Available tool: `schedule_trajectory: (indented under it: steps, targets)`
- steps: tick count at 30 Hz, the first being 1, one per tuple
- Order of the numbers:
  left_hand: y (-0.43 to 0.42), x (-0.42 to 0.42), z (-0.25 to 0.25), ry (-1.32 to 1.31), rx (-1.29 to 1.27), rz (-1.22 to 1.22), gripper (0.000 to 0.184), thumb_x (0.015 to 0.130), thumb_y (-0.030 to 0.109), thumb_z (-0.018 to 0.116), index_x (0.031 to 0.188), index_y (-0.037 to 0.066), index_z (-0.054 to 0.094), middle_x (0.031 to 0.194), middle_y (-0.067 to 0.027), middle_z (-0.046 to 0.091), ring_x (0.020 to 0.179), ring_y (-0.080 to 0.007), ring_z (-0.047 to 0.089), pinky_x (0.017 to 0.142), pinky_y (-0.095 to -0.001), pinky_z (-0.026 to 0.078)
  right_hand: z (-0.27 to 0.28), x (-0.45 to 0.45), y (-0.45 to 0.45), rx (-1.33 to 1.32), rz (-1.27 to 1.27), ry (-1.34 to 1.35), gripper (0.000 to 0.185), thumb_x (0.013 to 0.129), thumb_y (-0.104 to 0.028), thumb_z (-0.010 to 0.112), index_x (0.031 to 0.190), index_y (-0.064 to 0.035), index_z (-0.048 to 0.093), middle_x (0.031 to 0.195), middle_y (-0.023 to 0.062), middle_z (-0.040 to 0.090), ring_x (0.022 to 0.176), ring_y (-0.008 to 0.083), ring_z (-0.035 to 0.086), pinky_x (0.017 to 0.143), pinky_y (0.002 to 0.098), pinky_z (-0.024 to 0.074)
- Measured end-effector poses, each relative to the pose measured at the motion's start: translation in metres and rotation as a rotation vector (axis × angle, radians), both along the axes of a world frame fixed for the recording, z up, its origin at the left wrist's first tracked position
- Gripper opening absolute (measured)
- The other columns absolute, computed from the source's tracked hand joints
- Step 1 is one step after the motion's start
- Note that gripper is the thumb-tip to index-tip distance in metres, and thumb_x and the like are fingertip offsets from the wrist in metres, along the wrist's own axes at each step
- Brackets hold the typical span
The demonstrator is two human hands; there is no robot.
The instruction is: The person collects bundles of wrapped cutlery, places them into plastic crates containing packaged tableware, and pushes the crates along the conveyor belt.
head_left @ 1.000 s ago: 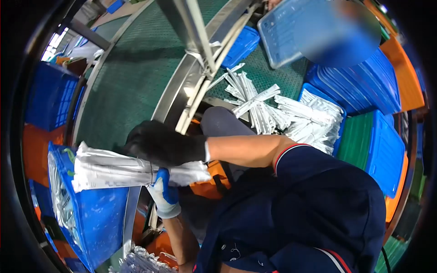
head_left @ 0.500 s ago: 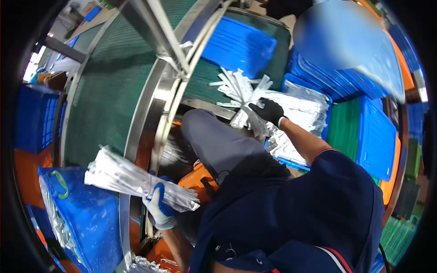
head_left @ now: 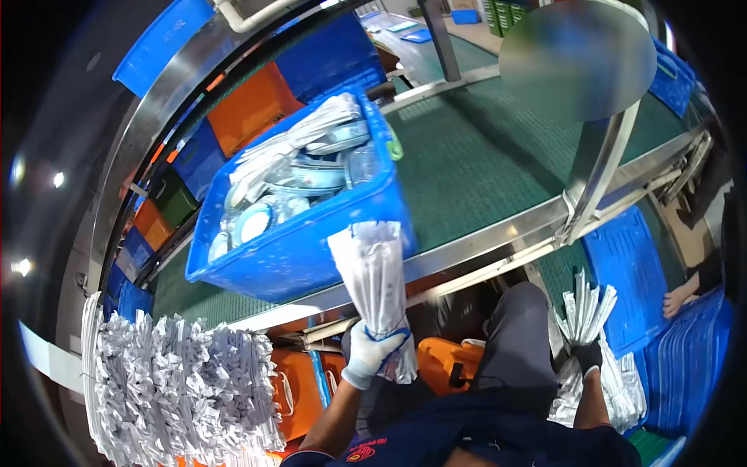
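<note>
My left hand (head_left: 372,352), in a white and blue glove, is wrapped round a tied bundle of white-wrapped sticks (head_left: 373,272), held upright before the front of a blue bin (head_left: 303,261). In the bin lie white packets (head_left: 299,140) and round pale-blue items (head_left: 311,177). At the right, my right hand (head_left: 587,356), in a black glove, is closed round the lower part of a second bundle (head_left: 583,311), whose ends fan out upward. More white bundles (head_left: 622,389) lie beside and below that hand.
A green conveyor (head_left: 482,163) with a metal edge runs behind my hands. A large stack of silvery-white packets (head_left: 187,389) stands at the left. Blue lids (head_left: 630,272) and stacked blue crates (head_left: 689,350) are at the right, near another person's hand (head_left: 681,300).
The view has swung left, bringing the filled blue bin into sight. My right hand left the first bundle, reached right and took hold of another. My left hand keeps its bundle, now upright.
</note>
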State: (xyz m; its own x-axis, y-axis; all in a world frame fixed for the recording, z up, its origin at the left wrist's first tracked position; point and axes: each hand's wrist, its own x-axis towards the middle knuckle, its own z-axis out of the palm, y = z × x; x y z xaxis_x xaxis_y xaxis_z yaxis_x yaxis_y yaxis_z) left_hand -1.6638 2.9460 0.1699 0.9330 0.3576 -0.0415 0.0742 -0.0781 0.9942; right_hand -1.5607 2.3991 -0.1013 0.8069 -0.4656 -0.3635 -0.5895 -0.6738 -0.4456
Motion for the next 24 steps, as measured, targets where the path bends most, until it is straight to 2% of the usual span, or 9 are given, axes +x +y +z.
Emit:
schedule_trajectory:
  steps: [2,5,9,11,17,18,20,21,24]
  targets:
    - [0.027,-0.02,0.005,-0.042,0.046,0.014,0.03,0.076,0.005,0.08,0.104,-0.002,0.071,0.093,-0.0059,0.073,0.081,-0.0119,0.068,0.076,-0.0291,0.055,0.013,-0.023,0.022,-0.085,0.067,-0.024,0.082,0.058,-0.032,0.084,0.131,-0.0055,0.058,0.119,0.0224,0.069,0.11,0.0403,0.067,0.089,0.0475,0.0547]
    - [0.077,-0.047,0.015,-0.012,0.153,0.042,0.034,0.073,0.001,0.08,0.106,-0.003,0.07,0.097,-0.0074,0.074,0.087,-0.0137,0.07,0.081,-0.0293,0.055,0.016,-0.066,0.067,-0.345,0.161,-0.142,0.074,0.06,-0.05,0.087,0.111,-0.0054,0.059,0.097,0.0208,0.068,0.095,0.0421,0.067,0.08,0.053,0.0535]
    - [0.113,-0.054,0.024,0.014,0.283,0.012,0.038,0.073,0.005,0.083,0.107,-0.005,0.07,0.098,-0.0088,0.074,0.088,-0.0135,0.069,0.081,-0.0305,0.055,-0.005,-0.101,0.102,-0.295,0.209,-0.466,0.066,0.062,-0.045,0.088,0.108,-0.0058,0.061,0.1,0.0191,0.068,0.091,0.0414,0.068,0.08,0.0516,0.0541]
    - [0.12,-0.056,0.027,0.005,0.233,-0.053,0.039,0.073,0.006,0.084,0.108,-0.005,0.069,0.1,-0.0089,0.074,0.089,-0.0131,0.068,0.082,-0.0302,0.055,0.014,-0.118,0.116,-0.317,0.203,-0.172,0.07,0.064,-0.044,0.087,0.115,-0.0043,0.059,0.101,0.0195,0.068,0.09,0.0413,0.068,0.081,0.0515,0.0538]
    - [0.139,-0.076,0.029,-0.036,0.175,-0.142,0.041,0.073,0.01,0.085,0.109,-0.001,0.068,0.097,-0.0072,0.074,0.088,-0.0117,0.067,0.08,-0.0301,0.055,-0.01,-0.151,0.143,-0.364,0.241,-0.07,0.104,0.06,-0.05,0.089,0.142,-0.0049,0.043,0.105,0.0196,0.071,0.093,0.0382,0.07,0.081,0.0494,0.0554]
    - [0.143,-0.083,0.032,-0.04,0.059,-0.165,0.038,0.074,0.009,0.084,0.107,-0.002,0.069,0.095,-0.0073,0.074,0.085,-0.0122,0.068,0.078,-0.0303,0.056,-0.011,-0.157,0.141,-0.311,0.345,-0.191,0.108,0.063,-0.056,0.085,0.147,-0.0068,0.039,0.109,0.0177,0.071,0.094,0.0388,0.07,0.081,0.0499,0.0553]
    - [0.17,-0.1,0.024,0.072,0.033,-0.133,0.03,0.074,0.007,0.083,0.101,-0.002,0.071,0.093,-0.0074,0.074,0.081,-0.0141,0.07,0.073,-0.0306,0.058,0.038,-0.167,0.162,-0.317,0.302,-0.077,0.11,0.062,-0.065,0.083,0.147,-0.0083,0.041,0.119,0.0173,0.068,0.105,0.0377,0.068,0.086,0.0486,0.0545]
    - [0.178,-0.109,0.03,0.023,-0.063,-0.16,0.026,0.076,0.006,0.081,0.099,-0.002,0.072,0.091,-0.0076,0.074,0.08,-0.0142,0.07,0.072,-0.0306,0.058,0.02,-0.173,0.155,-0.434,0.343,-0.278,0.11,0.06,-0.067,0.083,0.145,-0.0082,0.044,0.119,0.0183,0.068,0.107,0.0364,0.067,0.09,0.0478,0.0533]
    - [0.217,-0.139,0.01,-0.077,-0.049,0.0,0.025,0.077,0.001,0.078,0.1,-0.005,0.069,0.09,-0.0101,0.073,0.077,-0.017,0.07,0.075,-0.0305,0.057,0.092,-0.182,0.181,-0.417,0.258,-0.129,0.065,0.07,-0.055,0.079,0.114,-0.009,0.067,0.107,0.0185,0.071,0.1,0.0373,0.068,0.086,0.0466,0.0533]
